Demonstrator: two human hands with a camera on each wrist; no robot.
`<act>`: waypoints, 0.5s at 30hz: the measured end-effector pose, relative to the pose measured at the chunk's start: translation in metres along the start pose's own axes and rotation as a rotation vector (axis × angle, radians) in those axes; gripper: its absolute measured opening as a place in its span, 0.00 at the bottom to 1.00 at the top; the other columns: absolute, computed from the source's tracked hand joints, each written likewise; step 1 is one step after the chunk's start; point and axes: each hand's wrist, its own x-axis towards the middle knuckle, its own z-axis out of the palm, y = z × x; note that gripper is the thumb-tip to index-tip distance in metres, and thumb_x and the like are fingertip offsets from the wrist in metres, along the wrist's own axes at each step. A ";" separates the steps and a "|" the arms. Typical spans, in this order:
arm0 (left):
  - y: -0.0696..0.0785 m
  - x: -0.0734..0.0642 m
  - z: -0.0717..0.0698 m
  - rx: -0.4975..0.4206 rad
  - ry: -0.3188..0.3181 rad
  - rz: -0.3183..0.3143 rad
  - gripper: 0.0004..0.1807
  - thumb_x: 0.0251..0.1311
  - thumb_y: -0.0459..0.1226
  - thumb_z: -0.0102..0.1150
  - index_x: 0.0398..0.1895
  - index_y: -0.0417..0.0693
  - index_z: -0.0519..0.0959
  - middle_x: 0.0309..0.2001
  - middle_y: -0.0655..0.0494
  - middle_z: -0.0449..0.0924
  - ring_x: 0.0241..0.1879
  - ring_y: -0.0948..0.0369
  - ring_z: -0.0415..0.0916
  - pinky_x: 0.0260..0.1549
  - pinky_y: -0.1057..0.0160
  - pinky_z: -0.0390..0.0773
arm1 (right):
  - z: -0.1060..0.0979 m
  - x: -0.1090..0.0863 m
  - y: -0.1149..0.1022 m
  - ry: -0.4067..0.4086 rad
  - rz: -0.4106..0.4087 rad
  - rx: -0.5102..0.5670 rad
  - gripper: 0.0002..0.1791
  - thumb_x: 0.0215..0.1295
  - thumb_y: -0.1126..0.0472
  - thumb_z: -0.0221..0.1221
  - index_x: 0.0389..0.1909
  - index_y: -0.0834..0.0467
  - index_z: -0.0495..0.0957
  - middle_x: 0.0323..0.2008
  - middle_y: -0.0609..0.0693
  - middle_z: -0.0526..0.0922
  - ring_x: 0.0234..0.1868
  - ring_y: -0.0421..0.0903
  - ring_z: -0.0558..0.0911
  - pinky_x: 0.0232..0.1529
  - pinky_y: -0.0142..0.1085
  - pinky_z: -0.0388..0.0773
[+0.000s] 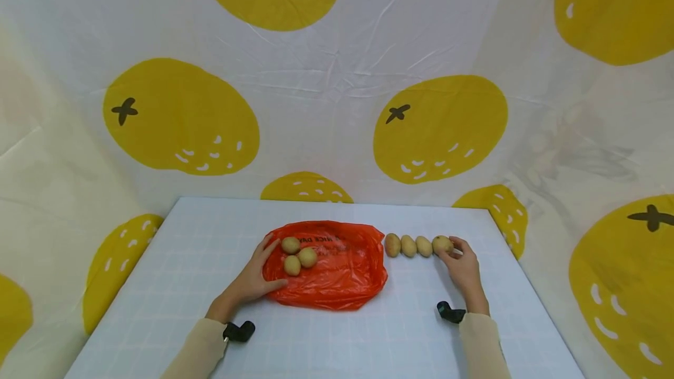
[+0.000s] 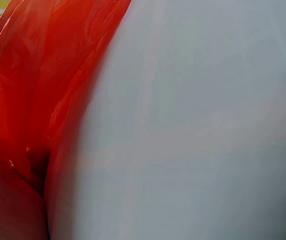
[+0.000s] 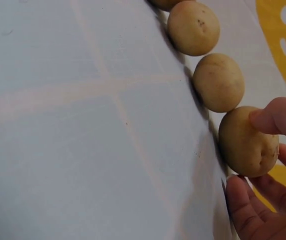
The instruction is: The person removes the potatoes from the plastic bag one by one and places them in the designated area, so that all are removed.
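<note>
At the right end of a row of potatoes, my right hand [image 1: 463, 265] pinches the end potato [image 1: 442, 244] between thumb and fingers. In the right wrist view that potato [image 3: 248, 142] touches the table, with the neighbouring potato [image 3: 219, 82] against it. My left hand [image 1: 255, 276] holds the left end of a red plastic bag [image 1: 342, 279], its thumb at the front and fingers toward the back. Three potatoes [image 1: 308, 257] rest together on the bag's left part, close to that hand. Red plastic [image 2: 47, 75] covers part of the hand in the left wrist view.
The other potatoes in the row [image 1: 408, 245] lie between the bag and my right hand. A white table [image 1: 221, 227] with faint grid lines carries everything. Behind it hangs a pale cloth [image 1: 316, 104] printed with yellow fruit.
</note>
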 end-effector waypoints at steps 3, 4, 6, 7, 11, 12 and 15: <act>0.000 0.000 0.000 -0.007 0.008 0.005 0.57 0.52 0.50 0.75 0.81 0.40 0.54 0.83 0.39 0.40 0.79 0.34 0.45 0.68 0.24 0.57 | 0.000 0.000 0.000 -0.004 -0.004 -0.002 0.37 0.72 0.49 0.61 0.75 0.61 0.62 0.71 0.66 0.68 0.65 0.63 0.76 0.61 0.49 0.77; 0.000 -0.001 0.000 -0.010 0.009 0.005 0.57 0.52 0.50 0.75 0.81 0.40 0.54 0.83 0.40 0.40 0.79 0.34 0.45 0.68 0.24 0.57 | 0.000 0.001 0.001 -0.006 -0.005 0.000 0.37 0.72 0.49 0.61 0.75 0.61 0.62 0.71 0.66 0.68 0.65 0.63 0.76 0.61 0.49 0.77; 0.000 -0.001 0.000 -0.014 0.009 0.008 0.57 0.53 0.50 0.75 0.81 0.40 0.54 0.83 0.39 0.40 0.79 0.34 0.45 0.68 0.24 0.57 | 0.000 0.001 0.001 -0.009 -0.002 0.002 0.38 0.73 0.48 0.61 0.76 0.61 0.61 0.71 0.67 0.67 0.65 0.63 0.76 0.62 0.50 0.76; 0.000 -0.001 0.000 -0.018 0.008 0.006 0.57 0.53 0.50 0.75 0.81 0.40 0.54 0.83 0.40 0.40 0.79 0.34 0.44 0.68 0.23 0.56 | 0.000 0.001 0.001 -0.011 0.000 0.004 0.38 0.73 0.48 0.61 0.76 0.61 0.61 0.71 0.67 0.67 0.65 0.63 0.75 0.62 0.50 0.76; 0.001 -0.001 0.001 -0.027 0.001 -0.005 0.58 0.53 0.50 0.75 0.81 0.40 0.54 0.83 0.40 0.39 0.79 0.34 0.44 0.68 0.23 0.56 | 0.000 0.001 0.001 -0.016 0.005 0.009 0.39 0.73 0.48 0.61 0.76 0.61 0.60 0.70 0.67 0.67 0.65 0.63 0.75 0.63 0.51 0.76; 0.001 -0.001 0.001 -0.028 0.001 -0.007 0.58 0.53 0.50 0.75 0.81 0.40 0.53 0.83 0.40 0.39 0.79 0.34 0.44 0.68 0.23 0.56 | 0.000 0.001 0.001 -0.016 0.004 0.007 0.39 0.73 0.48 0.61 0.76 0.61 0.60 0.70 0.67 0.67 0.65 0.63 0.75 0.62 0.50 0.76; 0.001 -0.001 0.001 -0.023 0.001 -0.013 0.58 0.53 0.50 0.75 0.82 0.41 0.53 0.83 0.40 0.39 0.80 0.34 0.43 0.68 0.23 0.55 | 0.000 0.001 0.001 -0.011 -0.001 0.000 0.38 0.73 0.49 0.61 0.76 0.61 0.61 0.70 0.67 0.68 0.64 0.63 0.76 0.61 0.49 0.77</act>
